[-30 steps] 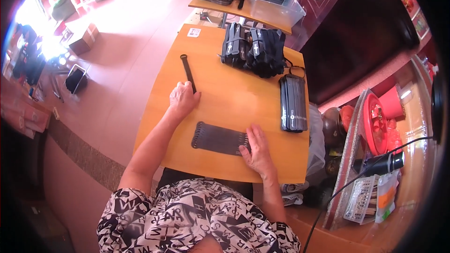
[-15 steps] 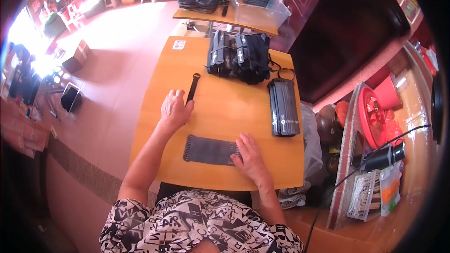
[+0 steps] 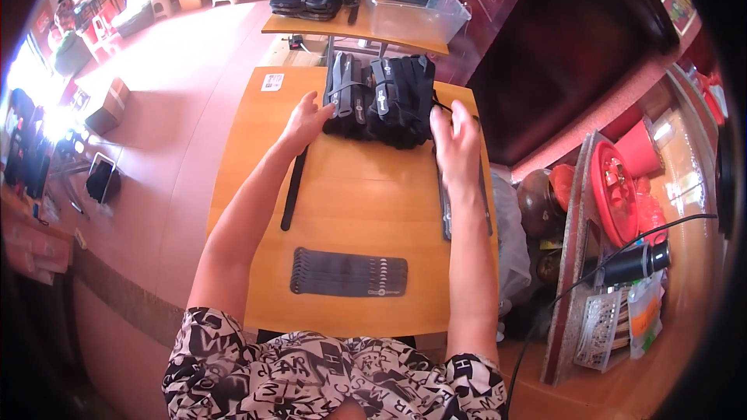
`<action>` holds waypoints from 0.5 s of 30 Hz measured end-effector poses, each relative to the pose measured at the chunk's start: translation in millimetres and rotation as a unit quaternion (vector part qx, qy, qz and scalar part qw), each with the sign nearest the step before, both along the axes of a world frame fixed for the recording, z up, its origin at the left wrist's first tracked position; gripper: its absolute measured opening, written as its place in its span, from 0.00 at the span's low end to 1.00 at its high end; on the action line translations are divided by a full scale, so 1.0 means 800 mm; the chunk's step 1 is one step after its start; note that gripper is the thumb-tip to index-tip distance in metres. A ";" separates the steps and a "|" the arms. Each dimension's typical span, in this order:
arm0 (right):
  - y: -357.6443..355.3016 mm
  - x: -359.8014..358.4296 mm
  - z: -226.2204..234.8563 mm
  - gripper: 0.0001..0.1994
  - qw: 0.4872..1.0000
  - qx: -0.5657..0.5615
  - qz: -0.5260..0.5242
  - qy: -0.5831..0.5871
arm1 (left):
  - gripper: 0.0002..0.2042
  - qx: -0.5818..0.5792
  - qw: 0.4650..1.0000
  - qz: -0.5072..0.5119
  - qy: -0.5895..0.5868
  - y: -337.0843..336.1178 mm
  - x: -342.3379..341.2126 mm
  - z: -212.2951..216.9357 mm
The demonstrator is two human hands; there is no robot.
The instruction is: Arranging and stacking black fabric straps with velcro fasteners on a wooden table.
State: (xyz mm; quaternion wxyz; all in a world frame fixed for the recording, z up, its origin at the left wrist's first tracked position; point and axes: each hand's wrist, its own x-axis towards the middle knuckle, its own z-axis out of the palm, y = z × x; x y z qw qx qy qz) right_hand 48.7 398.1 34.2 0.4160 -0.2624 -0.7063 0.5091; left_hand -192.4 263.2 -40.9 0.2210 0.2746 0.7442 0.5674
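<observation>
right-side stack (image 3: pixel 446 218): partly hidden | black strap (image 3: pixel 292 198): top hidden | shirt (image 3: pixel 334 377): cropped

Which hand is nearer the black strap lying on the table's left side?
Left: the left hand is by the far end of the black strap; the right hand is well to its right, by the black bundles.

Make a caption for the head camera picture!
A left hand and right hand flank dark strapped bundles; a flat grey stack lies nearer.
</observation>
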 end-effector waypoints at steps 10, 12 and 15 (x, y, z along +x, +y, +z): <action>0.123 -0.078 -0.028 0.28 0.932 -0.238 0.220 -0.160 | 0.23 0.003 0.959 -0.038 -0.280 0.052 -0.041 0.012; 0.106 -0.078 -0.015 0.24 0.934 -0.232 0.234 -0.136 | 0.22 -0.007 0.972 -0.063 -0.227 0.058 -0.027 0.020; 0.124 -0.073 -0.035 0.23 0.924 -0.251 0.268 -0.105 | 0.19 0.023 0.974 -0.112 -0.196 0.058 -0.029 0.011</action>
